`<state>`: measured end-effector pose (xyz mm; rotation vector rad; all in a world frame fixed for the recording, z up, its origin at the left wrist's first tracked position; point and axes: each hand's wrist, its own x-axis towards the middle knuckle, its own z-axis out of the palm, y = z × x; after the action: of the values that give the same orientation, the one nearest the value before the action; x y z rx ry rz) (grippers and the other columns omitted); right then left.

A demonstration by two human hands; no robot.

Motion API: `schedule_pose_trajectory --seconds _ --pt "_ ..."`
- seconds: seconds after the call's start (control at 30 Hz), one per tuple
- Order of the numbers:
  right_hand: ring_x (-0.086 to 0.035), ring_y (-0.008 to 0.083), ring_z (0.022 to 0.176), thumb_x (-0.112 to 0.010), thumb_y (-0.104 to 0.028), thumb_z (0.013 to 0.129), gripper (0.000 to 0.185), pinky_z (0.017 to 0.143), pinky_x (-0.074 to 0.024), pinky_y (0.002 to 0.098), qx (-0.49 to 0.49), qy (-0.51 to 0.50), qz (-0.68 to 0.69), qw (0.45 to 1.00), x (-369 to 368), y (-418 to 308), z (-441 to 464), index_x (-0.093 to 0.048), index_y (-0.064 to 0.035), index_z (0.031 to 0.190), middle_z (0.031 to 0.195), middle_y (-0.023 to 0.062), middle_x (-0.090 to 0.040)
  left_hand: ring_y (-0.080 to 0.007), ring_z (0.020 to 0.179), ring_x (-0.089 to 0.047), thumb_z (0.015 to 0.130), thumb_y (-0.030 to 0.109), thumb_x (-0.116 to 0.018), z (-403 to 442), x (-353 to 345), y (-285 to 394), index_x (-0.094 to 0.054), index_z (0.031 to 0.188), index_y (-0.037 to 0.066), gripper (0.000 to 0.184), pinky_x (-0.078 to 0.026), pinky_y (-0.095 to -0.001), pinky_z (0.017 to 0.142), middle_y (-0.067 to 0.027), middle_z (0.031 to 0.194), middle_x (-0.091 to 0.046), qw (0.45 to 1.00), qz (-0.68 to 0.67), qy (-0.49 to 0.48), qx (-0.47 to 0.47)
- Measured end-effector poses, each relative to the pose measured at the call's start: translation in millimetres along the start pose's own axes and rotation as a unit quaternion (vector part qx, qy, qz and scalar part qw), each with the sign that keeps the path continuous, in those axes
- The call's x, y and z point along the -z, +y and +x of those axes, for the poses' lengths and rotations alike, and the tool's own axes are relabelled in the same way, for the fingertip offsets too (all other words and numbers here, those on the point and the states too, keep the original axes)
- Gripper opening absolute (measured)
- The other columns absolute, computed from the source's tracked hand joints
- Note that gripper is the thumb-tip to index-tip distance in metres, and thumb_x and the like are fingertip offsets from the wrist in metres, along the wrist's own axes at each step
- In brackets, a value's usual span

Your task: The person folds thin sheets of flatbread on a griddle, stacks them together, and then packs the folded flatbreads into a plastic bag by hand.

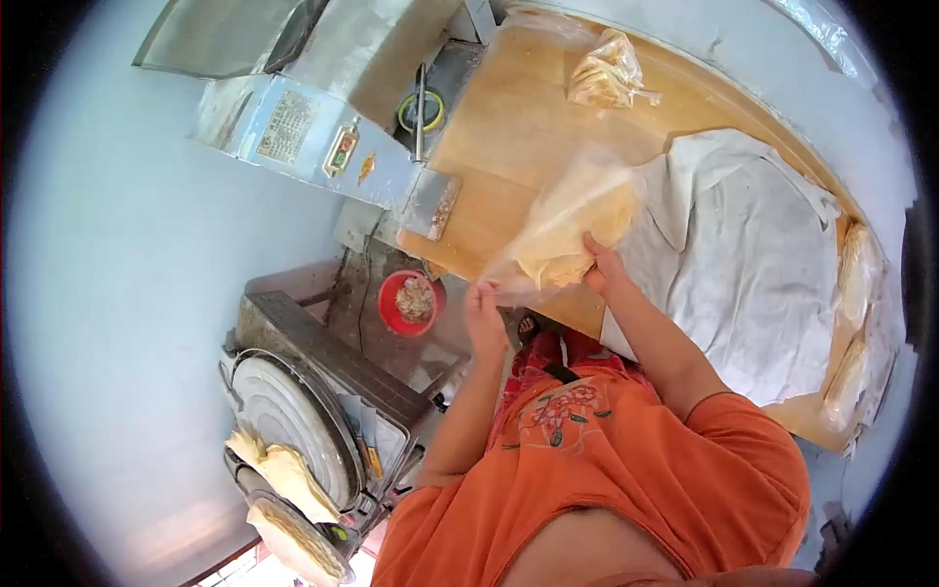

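Note:
A clear plastic bag point(577, 186) with pale yellow flatbreads point(572, 240) in it is stretched between my hands, over the front edge of the wooden table. My left hand point(483, 305) is closed on the bag's gathered edge, on the left. On the right, my right hand point(603, 268) grips the bag and the flatbreads, its thumb lying on top. Beside my right hand a large white cloth point(729, 264) covers part of the table; what lies under it is hidden.
Another filled plastic bag point(606, 73) lies at the table's back. A flat scraper point(442, 207) rests near its left edge, by a machine point(323, 137) with switches. Below stands a red basin point(399, 318) with scraps. A round griddle point(284, 421) and more flatbreads point(293, 479) are at lower left.

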<state>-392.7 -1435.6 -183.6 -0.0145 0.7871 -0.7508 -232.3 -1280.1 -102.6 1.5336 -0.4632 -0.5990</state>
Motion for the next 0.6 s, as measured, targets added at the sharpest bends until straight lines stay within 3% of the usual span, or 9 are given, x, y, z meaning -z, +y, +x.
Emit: schedule_pose_trajectory --seconds 0.03,0.1,0.13,0.2,0.23,0.3,0.33,0.43,0.6 --pt "-0.047 0.0301 0.118 -0.053 -0.016 0.092 0.039 0.099 -0.0398 0.0489 -0.007 0.007 0.029 1.0 -9.0 -0.6 -1.6 -0.043 -0.0067 0.129 0.131 0.0112 -0.047 -0.0105 0.056 -0.049 0.094 0.021 -0.049 -2.8 -6.7 13.7 -0.055 0.09 0.005 0.017 -0.043 -0.0279 0.051 -0.001 0.071 -0.054 1.0 0.0 0.0 -0.003" --pt "-0.046 0.0301 0.119 -0.053 -0.016 0.092 0.041 0.099 -0.0401 0.0489 -0.032 -0.022 0.084 0.996 -22.6 -2.8 -7.9 -0.042 -0.007 0.129 0.131 0.0106 -0.047 -0.0139 0.058 -0.052 0.096 0.022 -0.046 -25.4 -21.7 35.3 -0.056 0.087 0.005 0.021 -0.045 -0.0267 0.055 -0.0019 0.068 -0.054 0.947 -0.178 -0.078 0.256" --pt "-0.046 0.03 0.119 -0.054 -0.016 0.091 0.042 0.099 -0.0404 0.0488 -0.058 -0.049 0.135 0.988 -25.2 -4.1 -9.0 -0.041 -0.0073 0.13 0.131 0.01 -0.047 -0.0139 0.058 -0.052 0.096 0.022 -0.046 -36.5 -20.4 27.5 -0.056 0.087 0.005 0.021 -0.045 -0.0267 0.055 -0.0019 0.068 -0.054 0.947 -0.178 -0.077 0.256" --pt "-0.046 0.0299 0.119 -0.055 -0.015 0.091 0.043 0.099 -0.0407 0.0487 -0.059 -0.042 0.145 0.987 -22.8 -2.4 1.5 -0.04 -0.0071 0.13 0.13 0.0094 -0.048 -0.0146 0.057 -0.049 0.094 0.02 -0.049 -54.3 -14.8 15.8 -0.056 0.087 0.007 0.017 -0.045 -0.0319 0.057 -0.0034 0.069 -0.053 0.876 -0.136 -0.237 0.397" --pt "-0.046 0.0298 0.118 -0.056 -0.015 0.09 0.043 0.098 -0.0409 0.0486 -0.057 -0.035 0.156 0.986 -21.2 -2.0 9.9 -0.04 -0.007 0.13 0.128 0.0088 -0.049 -0.0146 0.057 -0.049 0.094 0.02 -0.049 -52.7 -13.0 15.4 -0.056 0.087 0.007 0.017 -0.045 -0.0319 0.057 -0.0034 0.069 -0.053 0.876 -0.133 -0.241 0.396" --pt "-0.048 0.0309 0.116 -0.055 -0.016 0.091 0.04 0.099 -0.04 0.0507 0.004 -0.012 0.103 0.995 -9.9 2.2 17.1 -0.043 -0.0061 0.128 0.126 0.0106 -0.05 -0.015 0.06 -0.048 0.093 0.019 -0.051 -53.6 -2.4 18.1 -0.058 0.089 0.006 0.015 -0.044 -0.0337 0.062 -0.004 0.073 -0.053 0.813 -0.36 -0.317 0.331" --pt "-0.049 0.0319 0.114 -0.054 -0.016 0.091 0.038 0.099 -0.039 0.0527 0.06 0.008 0.044 0.997 -3.3 4.6 20.9 -0.045 -0.0052 0.125 0.124 0.0124 -0.051 -0.0152 0.069 -0.05 0.092 0.017 -0.052 -53.0 2.8 23.6 -0.059 0.091 0.004 0.015 -0.043 -0.0309 0.07 -0.0045 0.079 -0.055 0.801 -0.444 -0.255 0.31" --pt "-0.051 0.0304 0.11 -0.056 -0.013 0.09 0.037 0.098 -0.0412 0.0493 0.073 0.069 -0.042 0.994 -1.1 3.4 32.9 -0.045 -0.0048 0.124 0.119 0.0107 -0.053 -0.0186 0.084 -0.052 0.092 0.016 -0.051 -37.5 9.4 67.2 -0.06 0.093 0.002 0.017 -0.04 -0.0306 0.084 -0.007 0.089 -0.058 0.839 -0.4 -0.169 0.329" --pt "-0.055 0.0254 0.103 -0.059 -0.007 0.086 0.037 0.093 -0.0448 0.0417 -0.032 0.104 -0.065 0.992 -38.9 -56.6 -35.1 -0.048 -0.0041 0.121 0.114 0.0089 -0.056 -0.0252 0.103 -0.055 0.094 0.016 -0.047 -32.8 8.3 78.7 -0.059 0.094 0.002 0.018 -0.038 -0.0371 0.096 -0.0089 0.088 -0.061 0.903 -0.297 -0.228 0.212"
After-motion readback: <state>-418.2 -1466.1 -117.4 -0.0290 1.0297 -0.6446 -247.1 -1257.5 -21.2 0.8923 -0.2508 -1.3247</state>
